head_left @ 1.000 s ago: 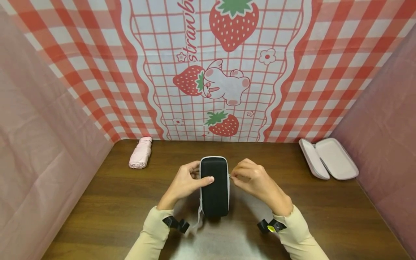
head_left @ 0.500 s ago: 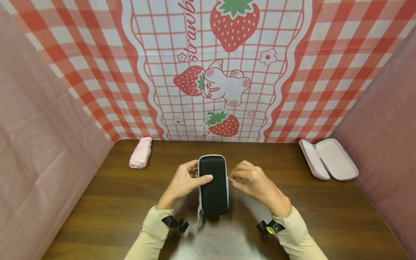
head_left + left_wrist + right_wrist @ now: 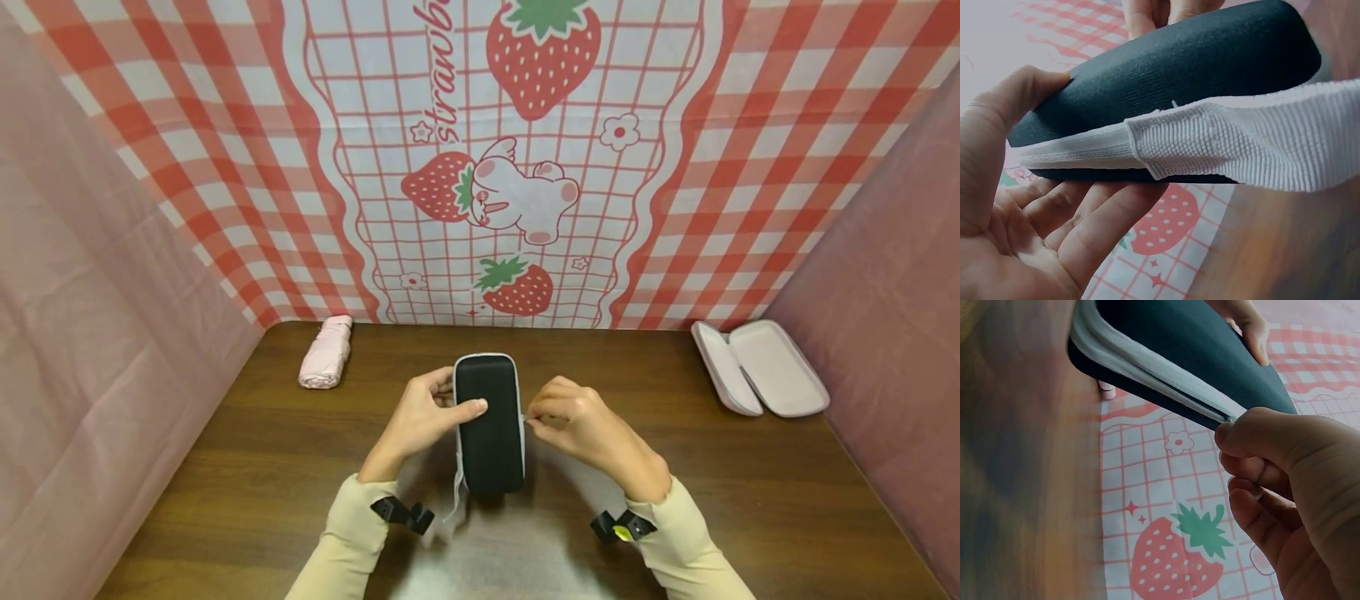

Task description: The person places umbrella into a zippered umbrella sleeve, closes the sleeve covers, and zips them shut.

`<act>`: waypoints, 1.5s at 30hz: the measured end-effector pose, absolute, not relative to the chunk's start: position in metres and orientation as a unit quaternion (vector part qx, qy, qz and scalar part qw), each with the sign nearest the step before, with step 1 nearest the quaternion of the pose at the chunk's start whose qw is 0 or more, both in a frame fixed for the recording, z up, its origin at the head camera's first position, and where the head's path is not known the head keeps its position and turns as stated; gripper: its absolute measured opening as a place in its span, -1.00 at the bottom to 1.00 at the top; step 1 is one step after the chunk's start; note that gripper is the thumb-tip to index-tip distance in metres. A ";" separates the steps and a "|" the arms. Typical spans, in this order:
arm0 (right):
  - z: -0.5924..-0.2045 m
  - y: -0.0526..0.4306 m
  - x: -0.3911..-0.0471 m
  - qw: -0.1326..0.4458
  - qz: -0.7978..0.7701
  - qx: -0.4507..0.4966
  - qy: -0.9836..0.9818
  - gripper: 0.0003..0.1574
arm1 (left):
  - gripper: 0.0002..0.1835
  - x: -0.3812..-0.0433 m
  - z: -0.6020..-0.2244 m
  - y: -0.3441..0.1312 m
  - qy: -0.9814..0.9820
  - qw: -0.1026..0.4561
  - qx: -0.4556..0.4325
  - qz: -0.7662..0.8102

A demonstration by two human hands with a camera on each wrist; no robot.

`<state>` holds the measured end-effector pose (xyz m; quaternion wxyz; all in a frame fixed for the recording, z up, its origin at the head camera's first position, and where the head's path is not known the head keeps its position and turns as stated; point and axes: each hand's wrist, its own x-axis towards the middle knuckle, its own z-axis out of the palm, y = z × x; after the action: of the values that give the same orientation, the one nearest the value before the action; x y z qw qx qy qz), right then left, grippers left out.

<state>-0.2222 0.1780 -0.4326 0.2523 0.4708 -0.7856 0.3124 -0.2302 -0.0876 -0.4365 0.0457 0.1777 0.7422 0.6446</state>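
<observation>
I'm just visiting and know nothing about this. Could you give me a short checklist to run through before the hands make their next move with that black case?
1. Left hand steadies the black, rounded-rectangular case with white zip trim: ok, thumb on its face.
2. Right hand pinches the small zip pull: ok.
3. White ribbed fabric strap clear of the pull: ok, it hangs at the opposite side.
4. Zip fully closed: cannot tell; a dark line runs from the pull.
5. Contents known: cannot tell; none visible.
6. Pink rolled cloth bundle and pale pink, open clamshell case out of the way: ok, both lie apart.
</observation>
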 end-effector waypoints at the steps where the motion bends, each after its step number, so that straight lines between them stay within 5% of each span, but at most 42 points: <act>1: -0.433 0.178 -0.222 0.250 0.310 0.471 -0.787 -0.80 | -0.53 -0.230 -0.437 -0.088 0.741 0.043 0.175 0.646; 17: -0.440 0.175 -0.222 0.253 0.303 0.452 -0.800 -0.77 | -0.53 -0.232 -0.437 -0.090 0.738 0.038 0.158 0.655; 45: -0.445 0.168 -0.217 0.140 0.298 0.420 -0.846 -0.82 | -0.52 -0.236 -0.437 -0.095 0.729 0.033 0.147 0.668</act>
<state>-0.2168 0.1683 -0.4450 0.1403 0.4202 -0.8456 0.2978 -0.2364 -0.0947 -0.4367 0.0326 0.1472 0.7288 0.6679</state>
